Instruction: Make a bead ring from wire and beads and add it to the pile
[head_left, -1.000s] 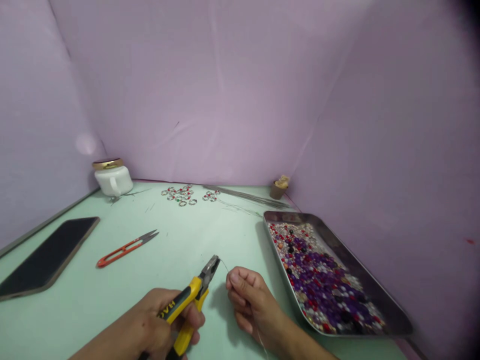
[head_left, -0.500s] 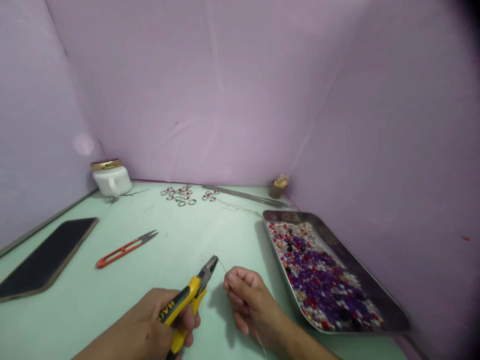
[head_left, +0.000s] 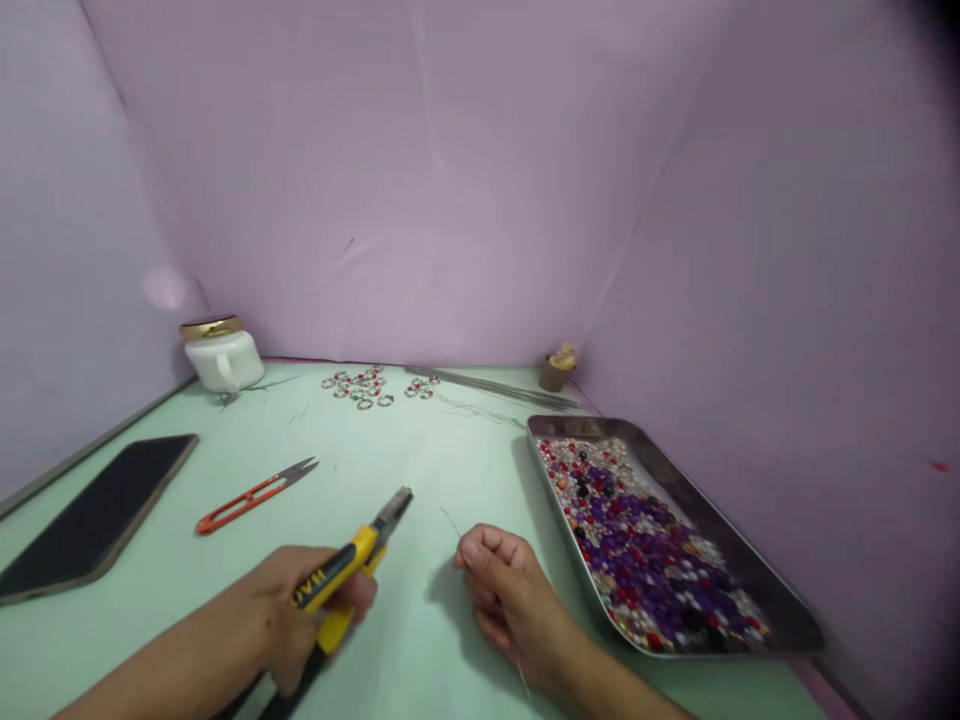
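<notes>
My left hand (head_left: 300,610) is wrapped round the yellow-and-black handles of a pair of pliers (head_left: 352,560), whose jaws point up and away to the right. Nothing shows in the jaws. To the right, my right hand (head_left: 514,600) pinches a thin wire (head_left: 450,520) between thumb and fingers. One end of the wire sticks up past the fingertips with a slight bend, and another stretch hangs below the palm. The wire's end stands apart from the pliers. Beside my right hand is a metal tray (head_left: 795,620) filled with purple, red, clear, gold and black beads (head_left: 660,560).
Orange-handled thread snips (head_left: 251,500) and a dark phone (head_left: 101,515) lie at left. Toward the back are a white jar (head_left: 225,360), several small beaded rings (head_left: 364,388), a bundle of wires (head_left: 495,388) and a small brown pot (head_left: 556,370). Purple walls enclose the table.
The pliers have come off the wire's end and moved left and up with my left hand. My right hand still pinches the wire and has hardly moved.
</notes>
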